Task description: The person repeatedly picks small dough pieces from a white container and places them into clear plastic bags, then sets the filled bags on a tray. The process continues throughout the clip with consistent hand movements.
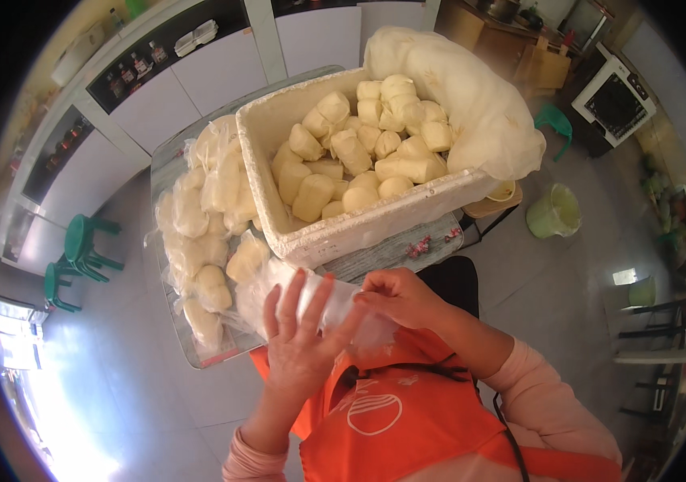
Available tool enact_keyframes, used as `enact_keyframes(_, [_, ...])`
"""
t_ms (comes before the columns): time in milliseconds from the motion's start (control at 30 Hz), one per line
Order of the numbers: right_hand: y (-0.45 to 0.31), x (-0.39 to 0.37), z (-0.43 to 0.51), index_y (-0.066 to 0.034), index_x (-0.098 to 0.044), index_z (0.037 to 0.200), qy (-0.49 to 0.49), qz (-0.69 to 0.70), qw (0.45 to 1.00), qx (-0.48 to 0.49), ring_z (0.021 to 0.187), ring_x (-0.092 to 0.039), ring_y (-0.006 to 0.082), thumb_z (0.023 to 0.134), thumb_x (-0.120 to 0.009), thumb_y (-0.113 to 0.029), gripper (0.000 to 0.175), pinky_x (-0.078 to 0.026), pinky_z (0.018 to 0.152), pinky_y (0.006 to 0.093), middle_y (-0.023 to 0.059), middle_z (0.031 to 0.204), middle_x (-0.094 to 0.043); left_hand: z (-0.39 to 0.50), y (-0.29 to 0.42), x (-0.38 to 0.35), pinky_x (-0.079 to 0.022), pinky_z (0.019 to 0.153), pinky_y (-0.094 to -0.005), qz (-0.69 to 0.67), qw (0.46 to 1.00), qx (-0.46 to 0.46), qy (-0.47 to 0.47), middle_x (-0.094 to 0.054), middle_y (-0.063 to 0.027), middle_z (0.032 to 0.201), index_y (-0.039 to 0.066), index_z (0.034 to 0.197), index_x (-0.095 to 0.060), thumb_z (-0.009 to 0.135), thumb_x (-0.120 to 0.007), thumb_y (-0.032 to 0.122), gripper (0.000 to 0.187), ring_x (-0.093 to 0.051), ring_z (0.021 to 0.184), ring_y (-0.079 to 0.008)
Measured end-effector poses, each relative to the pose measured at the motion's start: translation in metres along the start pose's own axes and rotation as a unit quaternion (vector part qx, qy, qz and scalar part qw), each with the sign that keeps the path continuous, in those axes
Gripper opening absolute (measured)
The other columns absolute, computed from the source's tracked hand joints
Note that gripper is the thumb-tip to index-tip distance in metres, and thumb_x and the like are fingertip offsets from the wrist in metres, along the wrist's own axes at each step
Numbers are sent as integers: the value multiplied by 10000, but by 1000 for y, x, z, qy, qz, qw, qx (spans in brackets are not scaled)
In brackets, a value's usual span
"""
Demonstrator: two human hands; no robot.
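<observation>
In front of my orange apron, my right hand (400, 295) pinches the edge of a clear plastic bag (376, 328). My left hand (306, 325) is spread, its fingers apart against the same thin plastic; whether it grips any is unclear. Beyond my hands stands a white foam box (373, 214) holding many pale, cream-coloured rolled pieces (352, 150), which look like dough or buns. A cloudy plastic sheet or bag (469, 102) bulges over the box's far right side. Left of the box, several filled plastic bags (189, 211) of similar pale pieces lie on the table.
The grey-patterned table (343, 265) carries the box and the bags. Green plastic stools (81, 241) stand on the floor at left, and a green bucket (553, 211) at right. White cabinets (156, 108) line the far wall. A wooden stool (493, 205) is beside the table.
</observation>
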State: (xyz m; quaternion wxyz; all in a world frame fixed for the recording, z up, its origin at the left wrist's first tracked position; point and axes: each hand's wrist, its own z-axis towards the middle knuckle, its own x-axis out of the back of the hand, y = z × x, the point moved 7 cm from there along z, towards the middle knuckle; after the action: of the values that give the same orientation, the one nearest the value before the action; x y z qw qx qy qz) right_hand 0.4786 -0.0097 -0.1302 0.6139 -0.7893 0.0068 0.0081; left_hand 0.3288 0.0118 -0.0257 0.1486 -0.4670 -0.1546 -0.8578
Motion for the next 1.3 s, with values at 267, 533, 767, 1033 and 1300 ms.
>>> enact_keyframes(267, [33,-35,-6,-31,-658,914,-116,143,983,-12,742,-541,54,894,-646,-139,111,-463,639,227,-23,814,-640,-12,45,-13,-363,996,-500,-84,987,-133,-32,-595,-45,1137,159,886,-640,743,-684,143,150,-560,1114,-263])
enact_keyframes(533, [65,-13,-17,-21,-653,980,-24,201,979,-31,823,-578,72,971,-550,-226,230,-484,740,248,12,881,-654,-76,-16,-63,-399,544,-243,-381,798,464,48,-549,-18,659,21,844,-564,919,-579,94,106,-481,601,-79])
enact_keyframes(767, [18,-10,-39,1,-563,1258,-205,-1,979,19,1007,-593,121,902,-650,-295,471,-497,852,292,102,1125,-648,-83,-33,-45,-312,490,-219,-345,818,449,104,-463,42,609,22,813,-560,922,-573,95,132,-372,556,-32])
enact_keyframes(1033, [29,-25,-23,0,-662,1006,-44,-10,998,32,806,-583,55,904,-654,-135,169,-476,722,212,13,865,-670,-95,-32,-55,-328,501,-220,-375,779,497,71,-492,35,625,21,811,-573,910,-587,100,127,-397,566,-38])
enact_keyframes(1300, [28,-38,-29,-15,-644,847,-32,60,997,35,662,-538,43,872,-656,-105,94,-445,582,215,-8,729,-620,-49,-23,-38,-477,724,-217,-291,931,213,55,-640,-46,868,-8,1002,-615,888,-570,14,125,-596,809,-94])
